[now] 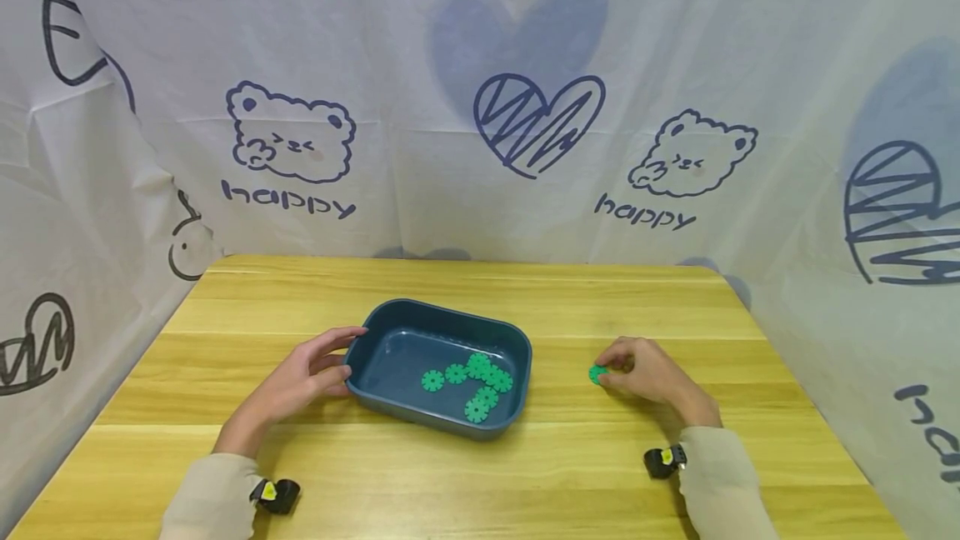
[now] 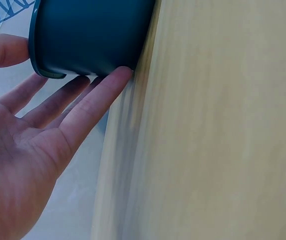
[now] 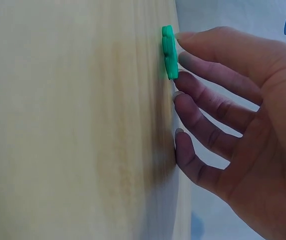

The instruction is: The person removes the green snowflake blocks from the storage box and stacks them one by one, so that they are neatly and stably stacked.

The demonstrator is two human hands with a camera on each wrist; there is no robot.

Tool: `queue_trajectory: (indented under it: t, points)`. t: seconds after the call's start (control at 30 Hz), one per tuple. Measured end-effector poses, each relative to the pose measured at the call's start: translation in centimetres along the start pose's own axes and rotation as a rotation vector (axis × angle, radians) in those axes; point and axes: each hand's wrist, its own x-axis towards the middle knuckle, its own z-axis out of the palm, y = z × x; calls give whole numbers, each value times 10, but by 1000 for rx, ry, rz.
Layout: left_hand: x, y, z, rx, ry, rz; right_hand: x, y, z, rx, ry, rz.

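We see the right hand [image 1: 647, 372] loosely curved, thumb and fingertips at a notched green disc [image 1: 596, 374] just left of it, low over the table [image 1: 570, 473]; whether they pinch it or only touch it, we cannot tell. The left hand [image 1: 303, 369] is spread, its fingers fairly straight against the end of the blue tray [image 1: 420, 415], which sits between the hands. We judge the disc light, stiff and thin, probably plastic, and best taken by opposite notched edges, since its flat face may slip. The tray looks rigid and smooth; we would steady it at the rim. Inside, nearer its right-hand end, lie more green discs [image 1: 477, 366], some overlapping. Beyond both hands hangs a printed cloth [image 1: 420, 215].
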Motion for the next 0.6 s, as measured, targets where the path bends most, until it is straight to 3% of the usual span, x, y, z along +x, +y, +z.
queue_trajectory:
  t: [0.17, 0.3, 0.43, 0.6]
  points:
    - [1, -1, 2, -14, -3, 0, -4, -2, -3, 6, -8, 19]
    - [2, -1, 2, -12, -14, 4, -8, -16, -11, -14, 18, 18]
    - [0, 0, 0, -2, -1, 13, -2, -46, -22, -38, 47, -98]
    - [0, 1, 0, -9, -3, 24, 12, -84, -27, -29, 7, -235]
